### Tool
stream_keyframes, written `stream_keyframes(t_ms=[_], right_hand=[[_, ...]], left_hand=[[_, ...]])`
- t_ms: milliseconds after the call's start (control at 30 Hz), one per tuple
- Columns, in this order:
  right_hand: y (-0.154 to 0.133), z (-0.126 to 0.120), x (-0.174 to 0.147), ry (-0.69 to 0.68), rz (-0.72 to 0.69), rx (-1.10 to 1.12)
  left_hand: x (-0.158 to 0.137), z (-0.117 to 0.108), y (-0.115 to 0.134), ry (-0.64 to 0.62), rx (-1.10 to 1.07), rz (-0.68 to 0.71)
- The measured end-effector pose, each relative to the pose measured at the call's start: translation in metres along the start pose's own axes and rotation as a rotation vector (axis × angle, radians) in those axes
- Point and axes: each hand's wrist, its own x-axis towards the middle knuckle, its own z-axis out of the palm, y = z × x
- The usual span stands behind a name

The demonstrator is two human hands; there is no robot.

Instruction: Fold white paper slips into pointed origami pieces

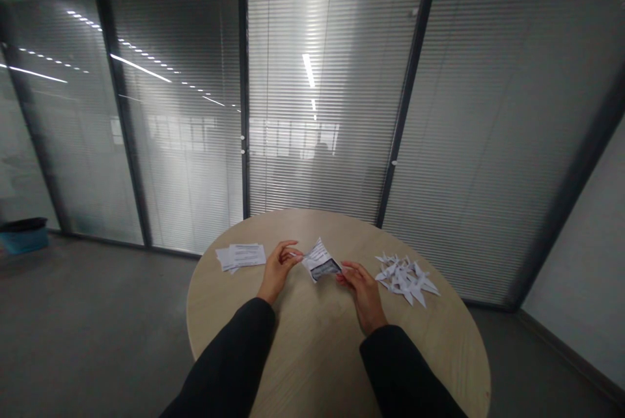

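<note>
Dark sleeves (pixel 410 369) extend over the round table (pixel 317 359). Left hand (pixel 279 268) and right hand (pixel 361 289) pinch opposite ends of a printed paper (pixel 321 263), positioned between them over the table. The paper should handle as light, flexible and easily creased or torn; grip the corners with fingertips, lightly. Paper slips (pixel 248 254) lie left; folded paper pieces (pixel 406 280) lie right.

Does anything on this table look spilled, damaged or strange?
Nothing looks spilled or damaged. The printed sheets lie slightly askew, their edges not aligned; the held paper is bent and the folded papers form a loose heap.
</note>
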Motion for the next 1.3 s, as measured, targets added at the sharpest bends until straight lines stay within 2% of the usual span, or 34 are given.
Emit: stream_keyframes(t_ms=[133,300,567,800,1300], right_hand=[[-0.0017,0.001,-0.0011,-0.078,0.014,0.012],[-0.0065,0.0063,-0.0054,-0.207,-0.028,-0.107],[-0.0013,0.0045,-0.0021,-0.134,-0.113,-0.287],[-0.0052,0.0034,-0.0032,-0.106,-0.067,-0.233],[-0.0066,0.0032,-0.0051,-0.105,-0.11,-0.261]], left_hand=[[-0.0001,-0.0028,0.0009,0.031,-0.009,-0.002],[0.0,-0.0046,0.0014,0.043,-0.024,-0.007],[0.0007,-0.0039,0.0013,0.019,-0.017,-0.033],[0.0023,-0.0043,-0.0012,0.01,-0.016,-0.041],[0.0015,-0.0048,-0.0025,0.022,-0.015,-0.058]])
